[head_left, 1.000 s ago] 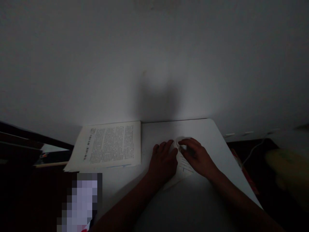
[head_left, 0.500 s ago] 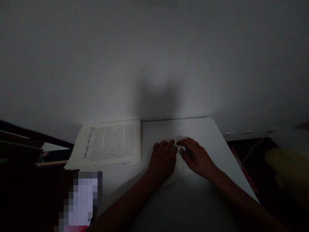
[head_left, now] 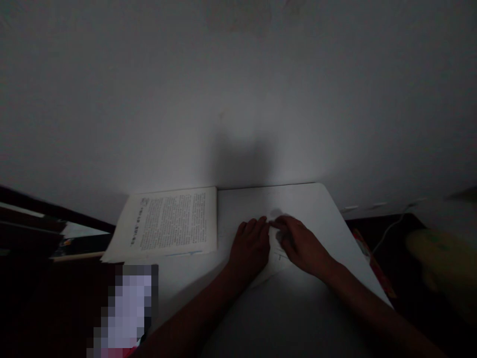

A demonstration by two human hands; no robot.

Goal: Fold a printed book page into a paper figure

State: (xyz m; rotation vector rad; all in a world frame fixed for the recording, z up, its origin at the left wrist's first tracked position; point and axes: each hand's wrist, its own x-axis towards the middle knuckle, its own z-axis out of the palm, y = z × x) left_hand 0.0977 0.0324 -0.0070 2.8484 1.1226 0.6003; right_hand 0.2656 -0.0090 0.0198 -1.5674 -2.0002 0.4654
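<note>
A pale sheet of paper (head_left: 275,263) with faint print lies on the white table, partly covered by my hands. My left hand (head_left: 250,247) rests palm down on its left side, fingers stretched forward and lying close together. On the right, my right hand (head_left: 301,244) is bent over the sheet, its index fingertip close to the left hand's fingers. The right thumb is apart from the index finger, and nothing shows between them. Dim light blurs the fingertips and the paper's far edge.
A stack of printed pages (head_left: 171,221) lies at the table's left back corner, against the wall (head_left: 238,89). A blurred-out bright rectangle (head_left: 128,308) is at the left front. Beyond the right table edge are a white cable (head_left: 387,233) and a yellowish object (head_left: 436,253).
My right hand's index finger has come down and slightly left, closer to my left hand. My left hand's fingers lie a little flatter. The view has shifted slightly.
</note>
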